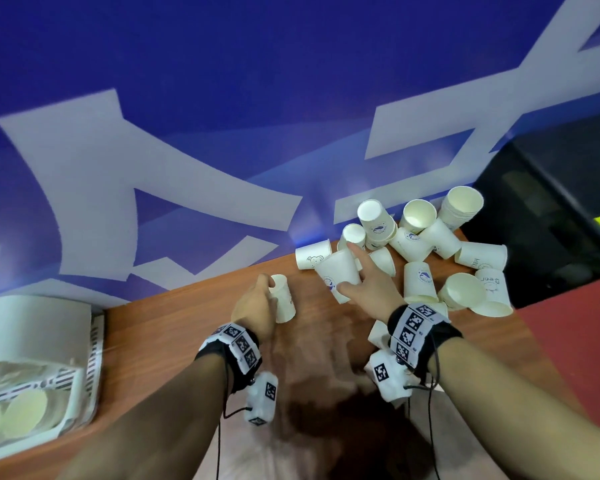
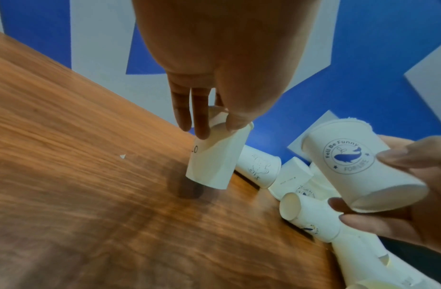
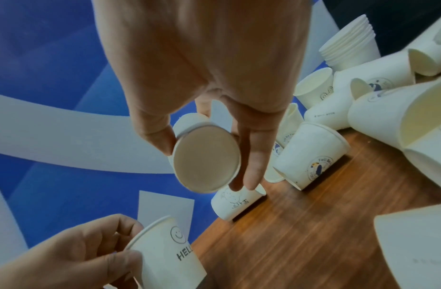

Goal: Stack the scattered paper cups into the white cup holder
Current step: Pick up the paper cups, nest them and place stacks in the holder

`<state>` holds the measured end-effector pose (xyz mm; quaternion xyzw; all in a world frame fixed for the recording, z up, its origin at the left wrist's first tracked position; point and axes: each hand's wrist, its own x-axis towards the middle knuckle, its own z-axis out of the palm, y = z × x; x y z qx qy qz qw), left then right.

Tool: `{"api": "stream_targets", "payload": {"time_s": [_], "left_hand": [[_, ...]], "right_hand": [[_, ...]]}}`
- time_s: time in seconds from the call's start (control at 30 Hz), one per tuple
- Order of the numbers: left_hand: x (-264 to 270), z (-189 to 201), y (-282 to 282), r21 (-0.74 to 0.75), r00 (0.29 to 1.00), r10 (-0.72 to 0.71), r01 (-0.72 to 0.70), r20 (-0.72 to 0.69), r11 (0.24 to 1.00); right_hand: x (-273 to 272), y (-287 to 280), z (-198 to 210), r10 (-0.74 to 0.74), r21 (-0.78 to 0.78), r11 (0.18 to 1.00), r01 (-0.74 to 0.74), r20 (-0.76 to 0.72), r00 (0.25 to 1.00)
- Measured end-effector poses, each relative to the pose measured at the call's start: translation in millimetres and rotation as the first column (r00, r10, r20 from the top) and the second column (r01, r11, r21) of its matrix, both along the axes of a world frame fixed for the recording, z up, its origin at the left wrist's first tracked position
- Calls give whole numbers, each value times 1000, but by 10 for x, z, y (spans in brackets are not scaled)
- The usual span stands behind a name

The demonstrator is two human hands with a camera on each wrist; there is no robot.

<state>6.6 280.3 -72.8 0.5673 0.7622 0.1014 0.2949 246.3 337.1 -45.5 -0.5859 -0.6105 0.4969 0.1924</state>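
Note:
My left hand (image 1: 269, 292) holds a white "HELLO" smiley paper cup (image 1: 284, 303) by its rim, upright just above the wooden table (image 1: 174, 327). The left wrist view shows my fingers (image 2: 202, 125) and thumb pinching that cup (image 2: 214, 160). To its right, my right hand (image 1: 347, 268) grips a whale-logo cup (image 1: 336, 271) lifted off the pile, tilted with its base toward me (image 3: 205, 152). The white slotted cup holder (image 1: 96, 344) sits at the far left with cups lying inside it.
Several loose cups (image 1: 420, 275) lie jumbled at the table's far right corner, with a nested stack (image 1: 461, 209) behind them. A blue and white banner wall (image 1: 187, 98) stands right behind the table. Bare wood lies between holder and hands.

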Motion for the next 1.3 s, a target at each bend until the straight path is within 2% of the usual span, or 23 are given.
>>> {"api": "stream_targets", "payload": {"time_s": [0.27,0.47,0.83,1.17,1.3], "left_hand": [[-84,514,-197,167,996,-76,84,-55,982],[-207,809,-545,296,998,-46,56,-39,954],[-740,1049,-1311,356,998,57,-50,-9,933],[-1565,1137,-2117,358,978,209,-197,7,913],[-2079,1156,-2546,346,960,280,-264,2,900]], "right_hand": [[-140,-301,413,-43,96,995,42,17,999],[-318,-599,722,-52,180,982,51,1,999],[-907,-1089,901,50,234,972,-32,-71,996],[-1834,-1555,948,233,309,920,-243,68,970],[-2431,-1802,931,339,309,884,-351,94,936]]}}
